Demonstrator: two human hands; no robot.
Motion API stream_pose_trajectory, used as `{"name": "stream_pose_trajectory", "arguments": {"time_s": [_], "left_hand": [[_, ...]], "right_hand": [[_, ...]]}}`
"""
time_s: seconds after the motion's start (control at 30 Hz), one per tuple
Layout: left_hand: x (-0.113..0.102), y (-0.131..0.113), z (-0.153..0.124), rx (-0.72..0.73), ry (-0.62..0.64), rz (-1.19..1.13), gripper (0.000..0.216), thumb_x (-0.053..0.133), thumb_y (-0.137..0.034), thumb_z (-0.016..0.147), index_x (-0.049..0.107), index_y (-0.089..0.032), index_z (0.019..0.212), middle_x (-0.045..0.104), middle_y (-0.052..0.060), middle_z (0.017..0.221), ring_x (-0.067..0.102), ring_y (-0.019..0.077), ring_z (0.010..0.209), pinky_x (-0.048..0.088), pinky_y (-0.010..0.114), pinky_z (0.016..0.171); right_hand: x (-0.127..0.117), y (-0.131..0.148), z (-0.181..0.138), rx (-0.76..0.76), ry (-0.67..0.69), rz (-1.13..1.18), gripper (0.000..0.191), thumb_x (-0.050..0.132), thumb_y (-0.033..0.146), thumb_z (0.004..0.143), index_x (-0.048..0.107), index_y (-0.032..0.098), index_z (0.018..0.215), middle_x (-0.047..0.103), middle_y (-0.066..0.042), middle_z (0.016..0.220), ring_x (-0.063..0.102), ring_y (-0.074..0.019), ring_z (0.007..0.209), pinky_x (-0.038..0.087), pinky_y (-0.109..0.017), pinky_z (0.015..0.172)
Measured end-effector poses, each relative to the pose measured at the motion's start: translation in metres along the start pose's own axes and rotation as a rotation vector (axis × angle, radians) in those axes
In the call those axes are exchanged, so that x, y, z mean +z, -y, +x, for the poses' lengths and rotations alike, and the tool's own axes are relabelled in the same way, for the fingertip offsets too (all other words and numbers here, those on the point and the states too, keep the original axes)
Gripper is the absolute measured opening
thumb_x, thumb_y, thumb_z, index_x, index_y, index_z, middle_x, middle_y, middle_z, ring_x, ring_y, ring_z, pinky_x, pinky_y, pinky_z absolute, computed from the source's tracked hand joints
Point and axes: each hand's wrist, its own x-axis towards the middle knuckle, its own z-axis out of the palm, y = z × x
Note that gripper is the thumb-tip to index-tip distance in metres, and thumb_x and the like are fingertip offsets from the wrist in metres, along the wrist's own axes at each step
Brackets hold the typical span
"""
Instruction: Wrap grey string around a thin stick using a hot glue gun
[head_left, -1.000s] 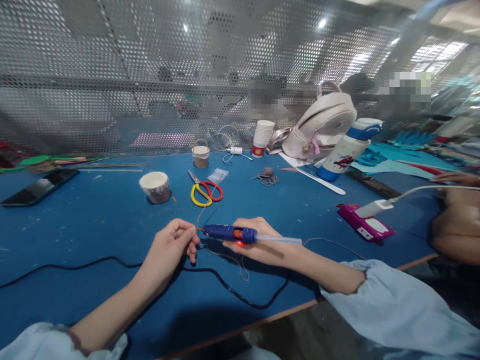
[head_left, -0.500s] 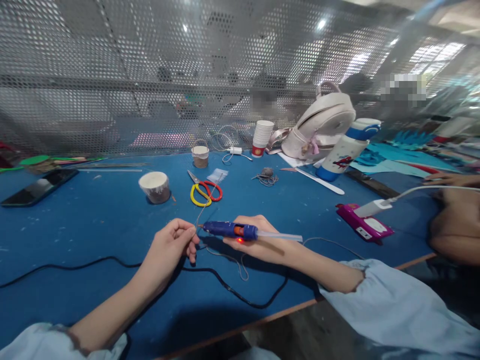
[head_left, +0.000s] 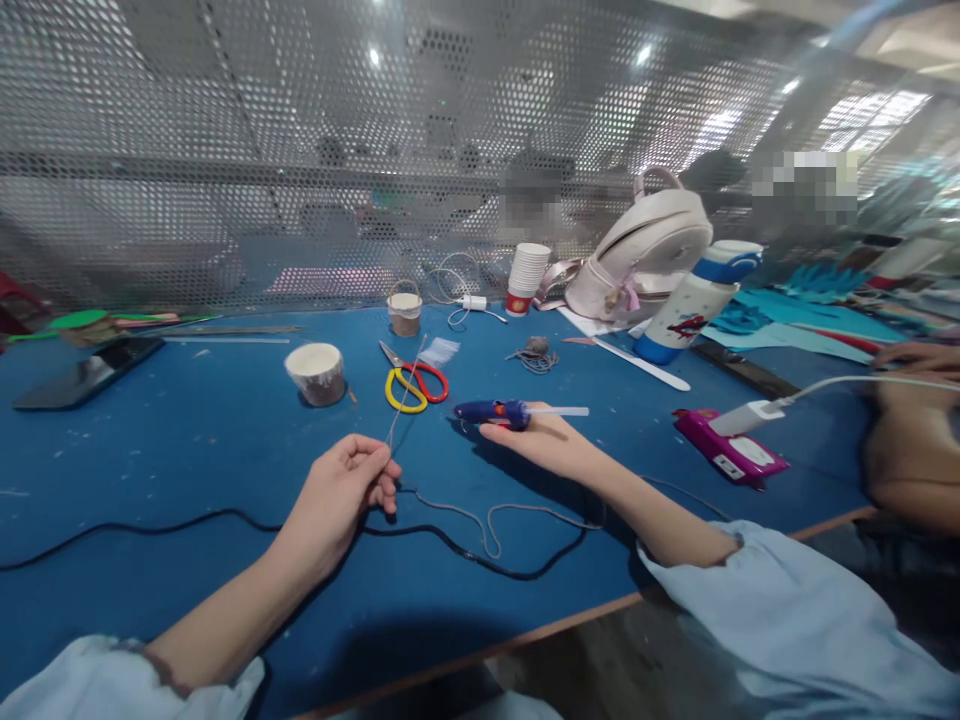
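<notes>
My left hand pinches a thin grey cord between thumb and fingertips; one end sticks up past the fingers, and the rest trails rightward over the blue table. My right hand grips a dark blue hot glue gun, its nozzle pointing left and a clear glue stick jutting from the back. The nozzle is apart from the cord. Just beyond the left hand lie scissors with yellow and red handles. A white-rimmed cup stands further left.
Behind are a small handled bucket, stacked paper cups, a ball of grey cord, a backpack and a bottle. A purple power bank sits right, near another person's arm. A black cable crosses the front.
My right hand has drawn the glue gun up and to the right, away from the cord at my left fingertips. My left hand keeps its pinch almost in place.
</notes>
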Motion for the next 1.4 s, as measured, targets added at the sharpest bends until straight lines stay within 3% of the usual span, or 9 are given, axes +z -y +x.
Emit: {"name": "stream_pose_trajectory", "arguments": {"time_s": [0.17,0.27,0.33,0.43,0.53,0.67,0.77,1.2,1.4], "left_hand": [[-0.002,0.0,0.0,-0.001,0.004,-0.032,0.022,0.071,-0.029,0.069,0.055,-0.015,0.073,0.062,0.0,0.06,0.052,0.0095,0.045,0.046,0.024,0.044],[-0.002,-0.001,-0.001,0.008,0.009,-0.049,0.02,0.07,-0.028,0.071,0.055,-0.015,0.074,0.062,0.0,0.06,0.053,0.0095,0.046,0.046,0.023,0.045],[-0.001,-0.002,-0.003,0.005,0.018,-0.06,0.02,0.07,-0.029,0.071,0.055,-0.015,0.074,0.062,0.0,0.061,0.053,0.0094,0.047,0.046,0.023,0.045],[0.002,-0.003,-0.006,-0.005,0.039,-0.065,0.021,0.07,-0.03,0.071,0.055,-0.015,0.074,0.062,0.0,0.061,0.053,0.0089,0.047,0.046,0.023,0.046],[0.005,-0.001,-0.007,0.004,0.056,-0.063,0.023,0.071,-0.03,0.069,0.055,-0.015,0.075,0.063,0.0,0.061,0.053,0.0089,0.046,0.046,0.022,0.044],[0.004,0.002,-0.004,0.034,0.051,-0.079,0.025,0.073,-0.03,0.066,0.055,-0.015,0.075,0.061,-0.002,0.055,0.052,0.0095,0.044,0.046,0.022,0.042],[0.002,0.002,-0.003,0.048,0.058,-0.103,0.027,0.074,-0.031,0.064,0.054,-0.016,0.075,0.06,-0.003,0.05,0.052,0.0097,0.041,0.046,0.022,0.043],[0.004,0.002,-0.006,0.009,0.075,-0.119,0.029,0.076,-0.031,0.063,0.057,-0.017,0.079,0.061,-0.001,0.051,0.056,0.0109,0.044,0.048,0.022,0.047],[0.005,0.001,-0.005,0.038,-0.018,-0.115,0.027,0.077,-0.029,0.062,0.058,-0.015,0.075,0.061,-0.002,0.056,0.058,0.0096,0.05,0.05,0.02,0.05]], "right_hand": [[-0.011,-0.014,-0.01,-0.001,0.073,-0.209,0.039,0.049,0.051,0.083,0.064,0.017,0.094,0.063,-0.004,0.081,0.055,-0.017,0.073,0.041,-0.027,0.064],[-0.026,-0.01,-0.038,0.013,-0.102,-0.493,0.036,0.055,0.051,0.079,0.063,0.016,0.08,0.064,-0.008,0.082,0.056,-0.0212,0.079,0.04,-0.03,0.068],[-0.032,0.002,-0.058,0.078,-0.202,-0.583,0.033,0.053,0.048,0.081,0.059,0.018,0.069,0.061,-0.005,0.07,0.055,-0.0189,0.068,0.038,-0.029,0.062],[-0.021,0.031,-0.072,-0.033,-0.057,-0.303,0.026,0.051,0.041,0.086,0.057,0.019,0.072,0.061,-0.001,0.07,0.053,-0.0129,0.062,0.039,-0.024,0.059],[0.013,0.053,-0.054,-0.201,0.038,-0.027,0.015,0.057,0.033,0.082,0.059,0.018,0.079,0.062,-0.001,0.078,0.056,-0.0118,0.071,0.042,-0.023,0.067],[0.06,0.058,-0.012,-0.144,0.065,0.237,0.018,0.06,0.033,0.078,0.061,0.016,0.086,0.061,-0.001,0.078,0.054,-0.0108,0.068,0.042,-0.022,0.061],[0.079,0.056,0.003,-0.085,0.133,0.43,0.022,0.062,0.033,0.076,0.06,0.015,0.089,0.06,0.001,0.071,0.053,-0.0099,0.064,0.041,-0.021,0.058],[0.088,0.057,0.003,-0.113,-0.073,0.47,0.004,0.056,0.019,0.071,0.059,0.016,0.069,0.058,0.001,0.069,0.052,-0.0102,0.065,0.042,-0.022,0.062],[0.087,0.057,0.001,-0.084,-0.068,0.489,0.005,0.056,0.02,0.069,0.056,0.015,0.069,0.056,0.002,0.067,0.048,-0.0086,0.061,0.04,-0.021,0.059]]}}
